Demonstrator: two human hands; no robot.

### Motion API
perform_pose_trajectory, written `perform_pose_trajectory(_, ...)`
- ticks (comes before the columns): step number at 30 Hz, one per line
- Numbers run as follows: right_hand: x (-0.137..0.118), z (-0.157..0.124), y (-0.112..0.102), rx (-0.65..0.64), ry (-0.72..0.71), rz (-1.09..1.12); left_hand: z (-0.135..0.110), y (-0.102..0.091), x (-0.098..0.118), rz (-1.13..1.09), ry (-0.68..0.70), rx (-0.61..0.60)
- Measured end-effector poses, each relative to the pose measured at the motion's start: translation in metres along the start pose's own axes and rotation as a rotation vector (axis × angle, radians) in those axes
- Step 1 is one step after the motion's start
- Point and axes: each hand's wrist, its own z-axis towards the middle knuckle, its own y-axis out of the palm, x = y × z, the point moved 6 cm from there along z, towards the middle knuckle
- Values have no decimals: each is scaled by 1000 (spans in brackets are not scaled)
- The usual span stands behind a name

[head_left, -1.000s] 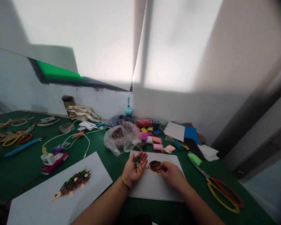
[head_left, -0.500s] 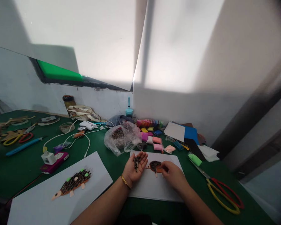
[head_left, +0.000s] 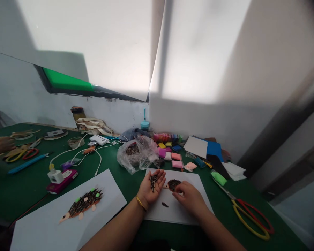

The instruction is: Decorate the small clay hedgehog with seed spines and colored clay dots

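My left hand [head_left: 149, 190] lies palm up over the white sheet [head_left: 183, 214], fingers slightly cupped, with a small heap of striped sunflower seeds [head_left: 154, 181] in the palm. Just right of it sits a small brown hedgehog figure [head_left: 173, 184], partly covered with seeds. My right hand [head_left: 188, 198] rests on the sheet with its fingers bent together at the figure's lower edge; what they pinch is hidden. One loose seed [head_left: 164, 204] lies on the sheet between my hands.
A larger seed hedgehog [head_left: 85, 203] lies on a second sheet [head_left: 42, 228] at left. Behind are a plastic bag of seeds [head_left: 136, 155], coloured clay blocks [head_left: 170, 153], cables and a charger [head_left: 54, 176]. Red-yellow scissors [head_left: 251, 216] lie right. Another person's hand [head_left: 0, 144] is far left.
My right hand slid a little down and left along the figure. A single seed now lies on the sheet below it. The other person's hand at far left reached further in.
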Motion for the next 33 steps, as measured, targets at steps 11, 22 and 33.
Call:
perform_pose_trajectory(11,0,18,1,-23,111,-317,2,-2,1,3,-1,-4)
perform_pose_trajectory(22,12,21,-3,-57,134,-324,2,-2,1,-8,-1,-5)
perform_pose_trajectory(33,24,18,-5,-23,135,51,4,-4,2,12,10,2)
